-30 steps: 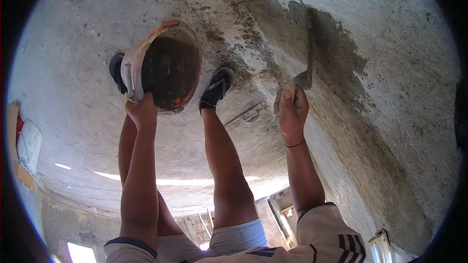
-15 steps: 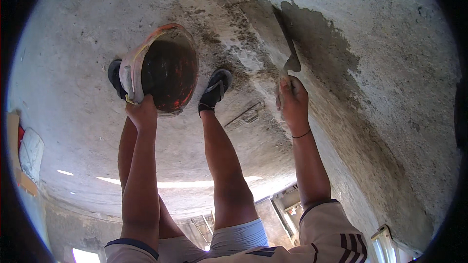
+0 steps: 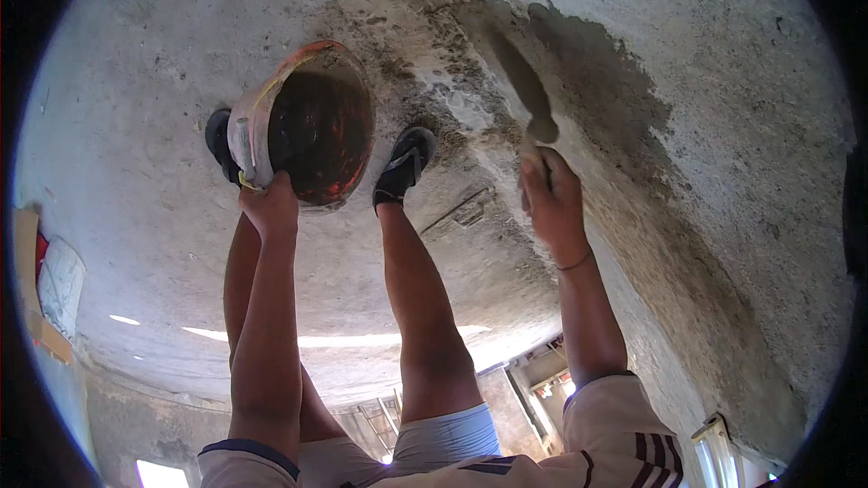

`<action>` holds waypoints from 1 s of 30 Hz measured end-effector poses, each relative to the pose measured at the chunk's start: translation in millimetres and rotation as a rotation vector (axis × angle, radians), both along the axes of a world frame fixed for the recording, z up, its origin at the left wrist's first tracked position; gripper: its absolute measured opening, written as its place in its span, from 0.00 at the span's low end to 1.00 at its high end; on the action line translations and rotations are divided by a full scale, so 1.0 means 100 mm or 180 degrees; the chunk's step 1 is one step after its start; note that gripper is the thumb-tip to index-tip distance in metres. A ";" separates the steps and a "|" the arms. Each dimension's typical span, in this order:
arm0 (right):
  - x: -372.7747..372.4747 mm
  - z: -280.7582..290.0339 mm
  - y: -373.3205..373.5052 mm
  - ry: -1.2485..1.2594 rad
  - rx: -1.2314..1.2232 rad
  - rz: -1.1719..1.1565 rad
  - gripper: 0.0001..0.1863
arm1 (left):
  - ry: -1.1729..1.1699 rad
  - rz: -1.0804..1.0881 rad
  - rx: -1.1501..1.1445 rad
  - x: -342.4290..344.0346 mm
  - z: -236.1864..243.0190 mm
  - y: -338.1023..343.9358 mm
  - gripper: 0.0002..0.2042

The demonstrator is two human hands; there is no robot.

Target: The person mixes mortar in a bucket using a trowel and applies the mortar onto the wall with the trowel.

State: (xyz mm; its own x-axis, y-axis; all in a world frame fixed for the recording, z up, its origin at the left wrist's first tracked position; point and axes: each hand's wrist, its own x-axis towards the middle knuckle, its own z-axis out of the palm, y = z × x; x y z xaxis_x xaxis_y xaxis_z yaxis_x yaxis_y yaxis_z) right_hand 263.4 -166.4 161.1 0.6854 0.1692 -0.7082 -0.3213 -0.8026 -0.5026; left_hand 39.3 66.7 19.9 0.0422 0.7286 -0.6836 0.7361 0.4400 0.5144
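Observation:
My left hand (image 3: 271,205) grips the near rim of an orange-and-grey bucket (image 3: 250,131), which tilts so its mouth faces right. Dark wet mortar (image 3: 312,126) coats its inside. In my right hand (image 3: 553,203) is the handle of a trowel (image 3: 520,72), its blade pointing away from me along the wall's low ledge. The blade looks slightly blurred and lies at or just over a dark, damp patch of mortar (image 3: 601,72); I cannot tell whether it touches.
The rough concrete wall (image 3: 759,172) rises on the right. My sandalled feet (image 3: 404,164) stand on the stained floor (image 3: 154,244) beside the bucket. Cardboard and a pale sack (image 3: 61,285) lie at the far left. A ladder-like frame (image 3: 380,420) shows low in the picture.
The trowel blade has turned from edge-on to showing its flat side, and my right hand has come slightly nearer. The bucket and left hand have barely shifted.

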 end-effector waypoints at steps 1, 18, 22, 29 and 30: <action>-0.03 -0.11 -0.02 0.0101 -0.0132 0.0121 0.13 | 0.0004 -0.0009 0.0016 -0.01 0.00 0.02 0.17; 0.21 -0.20 0.14 0.0852 0.0722 -0.1077 0.16 | -0.0399 0.0120 -0.0054 -0.20 -0.22 0.05 0.16; 0.15 -0.10 0.01 0.0926 0.0906 -0.1317 0.16 | -0.0308 0.0284 -0.0192 -0.15 -0.20 0.02 0.15; -0.25 -0.12 0.01 0.0154 0.1233 -0.1117 0.15 | -0.0226 0.0083 -0.0043 -0.10 -0.13 0.02 0.14; -0.24 -0.16 0.00 0.0282 0.1089 -0.1040 0.15 | -0.0135 -0.0025 0.0101 -0.05 -0.11 0.01 0.14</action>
State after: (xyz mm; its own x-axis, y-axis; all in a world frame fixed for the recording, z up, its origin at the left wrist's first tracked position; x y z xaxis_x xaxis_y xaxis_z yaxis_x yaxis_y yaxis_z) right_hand 239.9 -166.6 144.7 0.6810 0.1886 -0.7076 -0.5826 -0.4458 -0.6796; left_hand 34.1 67.2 9.0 0.0763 0.7495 -0.6576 0.7167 0.4173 0.5587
